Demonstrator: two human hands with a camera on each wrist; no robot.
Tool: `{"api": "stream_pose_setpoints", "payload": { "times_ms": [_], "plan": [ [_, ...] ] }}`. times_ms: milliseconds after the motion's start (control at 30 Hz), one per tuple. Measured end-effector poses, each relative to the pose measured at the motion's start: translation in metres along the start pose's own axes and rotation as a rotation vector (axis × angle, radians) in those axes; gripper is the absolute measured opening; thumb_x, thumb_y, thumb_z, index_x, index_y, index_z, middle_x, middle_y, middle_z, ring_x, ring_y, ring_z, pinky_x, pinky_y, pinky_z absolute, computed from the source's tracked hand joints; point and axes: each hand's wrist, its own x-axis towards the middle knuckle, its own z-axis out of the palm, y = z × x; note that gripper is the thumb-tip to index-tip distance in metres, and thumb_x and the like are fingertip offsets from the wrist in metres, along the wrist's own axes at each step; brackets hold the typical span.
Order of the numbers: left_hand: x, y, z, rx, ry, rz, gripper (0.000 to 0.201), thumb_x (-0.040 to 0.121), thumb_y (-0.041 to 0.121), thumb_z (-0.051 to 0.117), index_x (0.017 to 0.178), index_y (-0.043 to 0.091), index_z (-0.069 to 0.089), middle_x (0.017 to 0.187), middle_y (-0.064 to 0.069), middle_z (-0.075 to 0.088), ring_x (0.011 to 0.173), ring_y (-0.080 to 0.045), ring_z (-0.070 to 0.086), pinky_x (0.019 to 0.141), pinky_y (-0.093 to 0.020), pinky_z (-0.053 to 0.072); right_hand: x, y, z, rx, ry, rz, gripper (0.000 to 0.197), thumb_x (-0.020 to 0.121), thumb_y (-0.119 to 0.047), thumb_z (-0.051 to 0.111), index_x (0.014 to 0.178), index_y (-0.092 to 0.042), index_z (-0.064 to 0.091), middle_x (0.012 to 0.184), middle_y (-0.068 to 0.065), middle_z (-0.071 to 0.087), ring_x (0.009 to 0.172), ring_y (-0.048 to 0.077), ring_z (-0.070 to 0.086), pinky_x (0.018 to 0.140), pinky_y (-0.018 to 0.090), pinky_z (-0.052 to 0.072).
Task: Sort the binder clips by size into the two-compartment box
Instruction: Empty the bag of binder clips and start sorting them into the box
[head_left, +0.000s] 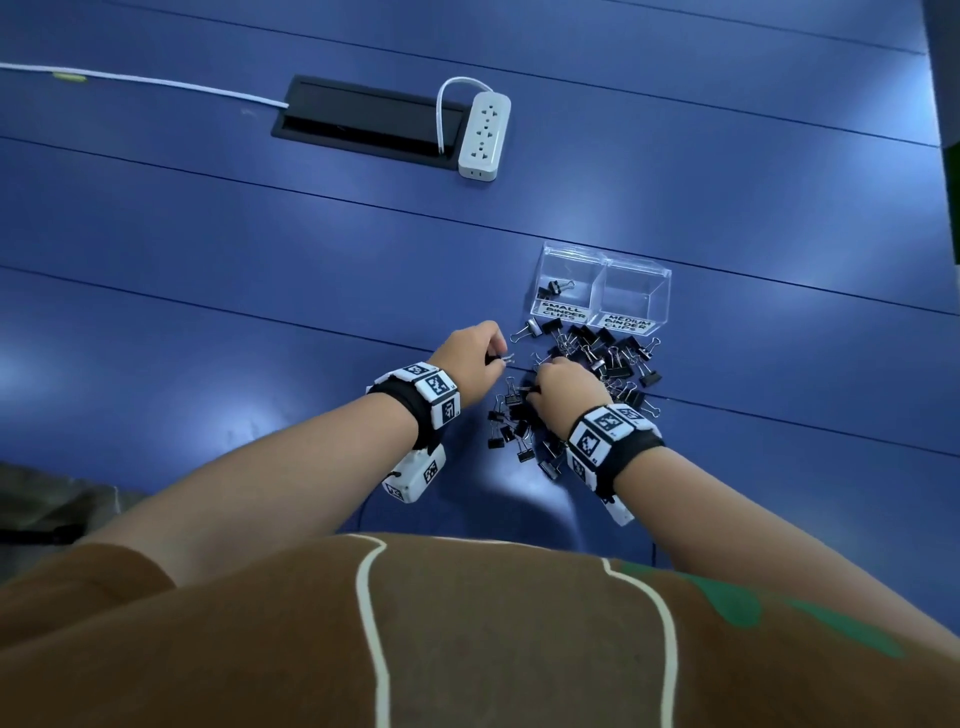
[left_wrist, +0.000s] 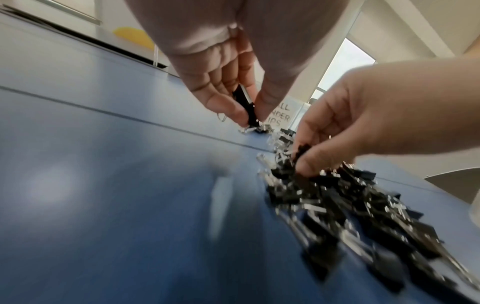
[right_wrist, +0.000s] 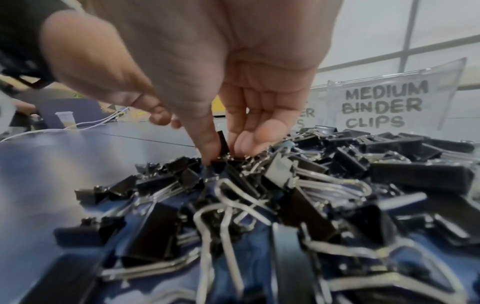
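Note:
A clear two-compartment box (head_left: 602, 270) stands on the blue table. Its left cell, labelled SMALL BINDER CLIPS, holds a couple of small clips (head_left: 555, 287); the right cell, labelled MEDIUM BINDER CLIPS (right_wrist: 384, 105), looks empty. A pile of black binder clips (head_left: 608, 358) lies just in front of the box. My left hand (head_left: 501, 358) is left of the pile and pinches a small black clip (left_wrist: 244, 102) between thumb and fingers. My right hand (head_left: 535, 388) reaches down into the pile, and its thumb and fingers pinch a black clip (right_wrist: 223, 142).
A white power strip (head_left: 484, 136) lies beside a black cable hatch (head_left: 363, 119) at the far side of the table. A white cable (head_left: 140, 79) runs off to the left. Bare blue tabletop (head_left: 234, 312) spreads left of the hands.

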Motion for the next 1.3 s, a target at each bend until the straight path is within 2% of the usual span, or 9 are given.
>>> {"api": "stream_pose_setpoints", "payload": {
  "times_ms": [267,400,533,633,767,833,967,1133,1300],
  "plan": [
    [0.045,0.05,-0.021,0.023,0.074,0.126,0.01,0.086,0.012,0.058,0.095,0.01,0.059,0.087,-0.002,0.062,0.073,-0.019,0.051,0.072,-0.028,0.046,-0.003,0.005,-0.006,0.07,0.028,-0.053,0.025,0.089,-0.019,0.048,0.102,-0.001,0.057,0.109,0.015,0.057,0.1,0.033,0.056,0.081,0.042,0.05],
    [0.069,0.08,-0.021,0.054,0.057,0.177,0.008,0.085,0.01,0.058,0.093,0.01,0.06,0.093,-0.008,0.067,0.077,-0.022,0.055,0.077,-0.035,0.052,-0.009,0.028,-0.031,0.39,0.124,0.114,0.02,0.09,-0.025,0.051,0.094,-0.006,0.058,0.087,0.01,0.065,0.069,0.022,0.061,0.062,0.034,0.055],
    [0.084,0.094,-0.016,0.107,-0.001,0.176,0.01,0.085,0.01,0.059,0.094,0.01,0.061,0.094,-0.007,0.067,0.085,-0.026,0.061,0.082,-0.04,0.054,0.001,0.054,-0.065,0.624,0.232,0.268,0.018,0.089,-0.023,0.056,0.09,-0.006,0.063,0.082,0.011,0.07,0.062,0.018,0.063,0.058,0.033,0.057],
    [0.084,0.093,-0.014,0.095,-0.027,0.159,0.013,0.087,0.013,0.06,0.1,0.011,0.061,0.101,-0.007,0.067,0.089,-0.024,0.061,0.086,-0.037,0.053,0.016,0.064,-0.085,0.549,0.324,0.312,0.017,0.085,-0.02,0.058,0.086,-0.006,0.066,0.081,0.011,0.069,0.071,0.023,0.065,0.07,0.039,0.058],
    [0.068,0.085,-0.018,0.027,0.031,0.165,0.015,0.088,0.012,0.06,0.101,0.009,0.063,0.1,-0.005,0.063,0.082,-0.016,0.054,0.08,-0.027,0.046,0.035,0.056,-0.1,0.401,0.307,0.275,0.016,0.082,-0.018,0.055,0.073,-0.006,0.06,0.072,0.013,0.059,0.07,0.027,0.053,0.063,0.032,0.046],
    [0.055,0.076,-0.019,0.005,0.054,0.151,0.012,0.086,0.007,0.058,0.096,0.01,0.063,0.095,-0.003,0.058,0.078,-0.015,0.05,0.075,-0.026,0.044,0.043,0.049,-0.103,0.337,0.286,0.239,0.015,0.083,-0.019,0.055,0.077,-0.007,0.062,0.077,0.015,0.063,0.076,0.03,0.056,0.067,0.03,0.045],
    [0.022,0.045,-0.014,0.072,-0.032,0.088,0.016,0.084,0.005,0.054,0.095,0.012,0.064,0.1,-0.006,0.064,0.081,-0.018,0.055,0.078,-0.03,0.049,0.043,0.035,-0.097,0.319,0.284,0.148,0.027,0.088,-0.019,0.053,0.112,-0.01,0.06,0.106,0.015,0.067,0.095,0.03,0.063,0.084,0.034,0.05],
    [-0.013,0.011,0.003,0.279,-0.265,0.04,0.022,0.085,0.011,0.053,0.104,0.017,0.062,0.107,-0.007,0.06,0.096,-0.026,0.06,0.085,-0.035,0.05,0.03,0.007,-0.05,0.068,0.044,-0.127,0.03,0.085,-0.008,0.047,0.11,-0.011,0.063,0.113,0.015,0.062,0.102,0.031,0.058,0.094,0.038,0.048],
    [-0.024,0.0,0.022,0.394,-0.284,0.088,0.031,0.088,0.02,0.055,0.118,0.025,0.056,0.113,-0.01,0.052,0.101,-0.031,0.057,0.085,-0.046,0.051,0.027,0.005,-0.017,-0.011,-0.074,-0.143,0.031,0.086,-0.009,0.053,0.117,-0.009,0.057,0.122,0.017,0.046,0.107,0.037,0.053,0.092,0.043,0.048]
  ]
}}
